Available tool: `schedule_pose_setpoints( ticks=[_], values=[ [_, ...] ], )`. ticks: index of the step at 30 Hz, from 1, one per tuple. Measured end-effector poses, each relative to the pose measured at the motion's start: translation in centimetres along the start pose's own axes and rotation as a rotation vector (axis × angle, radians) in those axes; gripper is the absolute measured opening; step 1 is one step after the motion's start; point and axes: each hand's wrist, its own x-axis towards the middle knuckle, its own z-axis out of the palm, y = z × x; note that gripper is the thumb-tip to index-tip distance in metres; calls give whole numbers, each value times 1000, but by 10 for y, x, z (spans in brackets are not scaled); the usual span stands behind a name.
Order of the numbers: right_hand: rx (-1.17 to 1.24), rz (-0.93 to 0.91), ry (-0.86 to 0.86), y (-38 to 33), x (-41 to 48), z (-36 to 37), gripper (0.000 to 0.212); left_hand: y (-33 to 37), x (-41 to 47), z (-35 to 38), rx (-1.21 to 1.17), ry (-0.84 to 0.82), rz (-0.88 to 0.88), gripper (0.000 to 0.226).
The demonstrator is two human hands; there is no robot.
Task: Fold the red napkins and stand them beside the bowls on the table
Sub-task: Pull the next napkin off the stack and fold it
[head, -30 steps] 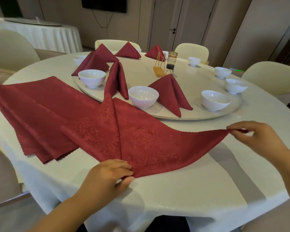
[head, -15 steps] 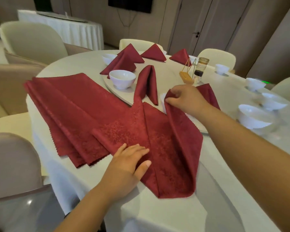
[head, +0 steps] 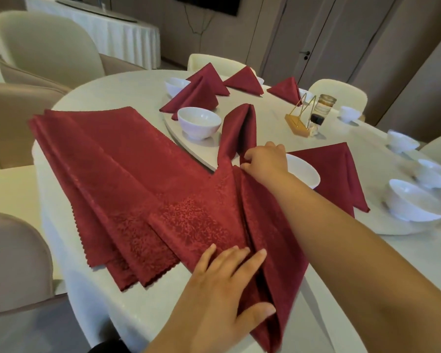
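A red napkin (head: 214, 220) lies partly folded on the white table (head: 107, 95) in front of me. My left hand (head: 224, 284) presses flat on its near corner with straight fingers. My right hand (head: 264, 160) pinches the folded-over right corner at the napkin's far point, by the turntable's edge. A stack of flat red napkins (head: 94, 159) lies to the left. Folded napkins stand on the turntable (head: 183, 138): one (head: 239, 128) next to a white bowl (head: 198, 121), another (head: 341, 171) behind the bowl (head: 306, 174) under my right wrist.
More white bowls (head: 415, 200) sit at the right of the turntable. Several folded napkins (head: 243, 81) stand at the far side. A small stand (head: 299, 118) and a jar (head: 322, 108) sit mid-table. Cream chairs (head: 46, 47) ring the table.
My right hand has carried the napkin's right corner up and over to the far point, folding that side in. My left hand has gone from gripping the near corner to pressing flat.
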Motion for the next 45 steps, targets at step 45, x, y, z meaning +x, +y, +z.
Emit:
schedule_pose_setpoints(
  ticks=[45],
  values=[
    [505, 344, 44, 41, -209, 17, 40, -53, 38, -78, -98, -16, -851, 24]
  ],
)
